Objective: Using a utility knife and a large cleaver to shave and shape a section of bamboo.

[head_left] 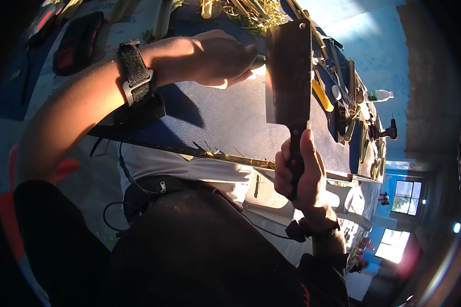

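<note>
A blue surface (225, 117) is lit by strong sun, and leafy cuttings (251, 18) are heaped along its far side. Over it, a dark cleaver (289, 77) is held by the right hand (305, 171), whose fingers are wrapped around the handle; the blade's broad side is turned to the view. The left hand (220, 59) is placed just beside the blade, its fingers drawn in narrow. To the right, a bottle (378, 95) and a yellow cutter (320, 94) are seen among sticks. A short green piece (259, 62) seems to be gripped by the left fingers; whether it is touched by the blade cannot be told. Those fingers could be nicked if the piece were rolled or the cleaver tilted, since little room is left between.
</note>
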Action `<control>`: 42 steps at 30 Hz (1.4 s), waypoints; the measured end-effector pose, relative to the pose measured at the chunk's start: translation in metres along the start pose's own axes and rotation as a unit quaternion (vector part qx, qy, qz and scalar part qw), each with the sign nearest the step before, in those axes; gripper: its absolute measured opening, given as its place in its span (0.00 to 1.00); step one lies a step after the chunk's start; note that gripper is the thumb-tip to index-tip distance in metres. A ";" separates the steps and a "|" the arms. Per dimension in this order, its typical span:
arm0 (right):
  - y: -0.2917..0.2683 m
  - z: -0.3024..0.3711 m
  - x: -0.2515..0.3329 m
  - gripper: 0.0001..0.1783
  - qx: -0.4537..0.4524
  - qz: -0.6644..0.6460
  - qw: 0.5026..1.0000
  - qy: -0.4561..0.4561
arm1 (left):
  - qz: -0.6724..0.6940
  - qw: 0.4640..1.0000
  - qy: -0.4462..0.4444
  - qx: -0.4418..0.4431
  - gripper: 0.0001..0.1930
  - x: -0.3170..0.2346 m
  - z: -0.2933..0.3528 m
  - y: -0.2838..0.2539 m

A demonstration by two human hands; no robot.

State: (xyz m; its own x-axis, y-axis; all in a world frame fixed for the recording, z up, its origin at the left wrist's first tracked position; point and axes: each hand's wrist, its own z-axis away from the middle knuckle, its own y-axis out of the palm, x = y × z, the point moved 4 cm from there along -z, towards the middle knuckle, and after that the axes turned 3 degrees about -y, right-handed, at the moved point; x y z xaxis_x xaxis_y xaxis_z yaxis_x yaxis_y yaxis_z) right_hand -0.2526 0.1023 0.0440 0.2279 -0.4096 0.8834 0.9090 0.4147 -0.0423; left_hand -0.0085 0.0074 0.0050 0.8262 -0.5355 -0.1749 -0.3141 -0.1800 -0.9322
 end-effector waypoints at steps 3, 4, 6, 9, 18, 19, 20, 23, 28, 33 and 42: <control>0.005 -0.020 0.007 0.33 -0.007 0.006 1.000 -0.024 | 0.057 0.998 0.014 0.002 0.15 0.002 0.002 0.003; 0.006 -0.026 0.011 0.34 -0.009 0.007 0.999 -0.032 | 0.073 0.997 0.027 -0.015 0.14 0.002 0.002 0.002; 0.008 -0.040 0.022 0.35 -0.005 0.005 0.999 -0.050 | 0.104 0.994 0.024 -0.030 0.12 0.003 0.003 0.001; 0.011 -0.061 0.038 0.34 0.005 0.008 0.999 -0.050 | -0.015 0.999 0.030 -0.005 0.14 0.001 0.002 0.001; 0.014 -0.078 0.053 0.32 0.015 -0.027 0.998 -0.053 | 0.051 0.998 0.021 -0.004 0.11 0.000 0.002 -0.003; 0.012 -0.074 0.049 0.33 0.009 -0.020 0.999 -0.048 | 0.041 0.999 0.028 -0.014 0.10 0.000 0.003 -0.002; 0.010 -0.067 0.044 0.33 0.004 -0.013 0.999 -0.043 | 0.031 0.999 0.035 -0.023 0.10 -0.001 0.003 -0.002; 0.004 -0.044 0.025 0.33 -0.016 -0.032 0.999 -0.025 | 0.078 0.995 0.029 -0.061 0.11 -0.002 0.005 -0.004; -0.002 0.003 -0.004 0.34 -0.027 -0.045 0.998 0.022 | 0.014 0.999 -0.048 0.017 0.16 -0.004 -0.003 0.002; -0.002 0.040 -0.007 0.34 -0.041 -0.049 0.996 0.065 | -0.015 0.999 -0.034 -0.005 0.16 -0.006 -0.001 0.001; -0.001 0.017 0.005 0.34 -0.044 -0.010 0.998 0.037 | 0.002 1.000 0.000 0.004 0.13 -0.002 -0.002 0.004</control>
State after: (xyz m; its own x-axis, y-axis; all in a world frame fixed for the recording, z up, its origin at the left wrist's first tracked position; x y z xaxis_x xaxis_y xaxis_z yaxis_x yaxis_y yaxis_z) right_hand -0.2581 0.1141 0.0567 0.2315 -0.4768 0.8480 0.9398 0.3347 -0.0684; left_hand -0.0125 0.0059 0.0020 0.8252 -0.5362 -0.1778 -0.3128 -0.1717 -0.9342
